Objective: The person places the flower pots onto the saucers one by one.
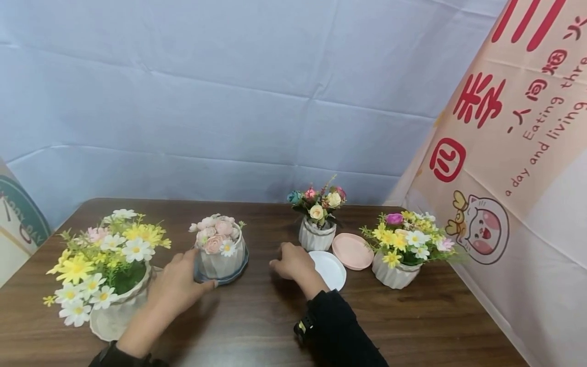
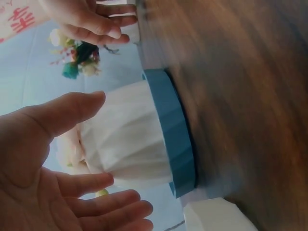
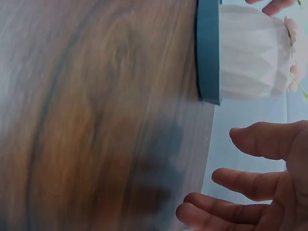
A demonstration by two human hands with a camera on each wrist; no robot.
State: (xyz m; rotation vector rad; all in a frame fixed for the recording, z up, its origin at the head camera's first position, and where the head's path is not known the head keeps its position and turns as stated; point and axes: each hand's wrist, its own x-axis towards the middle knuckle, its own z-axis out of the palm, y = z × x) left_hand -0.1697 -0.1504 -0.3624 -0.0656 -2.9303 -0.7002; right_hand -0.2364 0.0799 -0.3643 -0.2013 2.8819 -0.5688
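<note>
A white ribbed pot of pink flowers (image 1: 222,262) stands upright on a blue saucer (image 2: 169,132). My left hand (image 1: 176,285) is beside this pot on its left, thumb and fingers spread around the near side. Whether its fingertips touch the pot, I cannot tell. To the right of the pot, my right hand (image 1: 295,265) hovers over the table with nothing in it. In the right wrist view its fingers (image 3: 245,185) are spread and apart from the pot. A white saucer (image 1: 332,272) lies partly behind the right wrist.
At left stands a large pot of yellow and white daisies (image 1: 121,316), close to my left forearm. A pink saucer (image 1: 353,251) lies between a pot of mixed roses (image 1: 316,235) and a pot of yellow flowers (image 1: 395,272). Cloth (image 1: 220,102) hangs behind the wooden table (image 1: 257,326).
</note>
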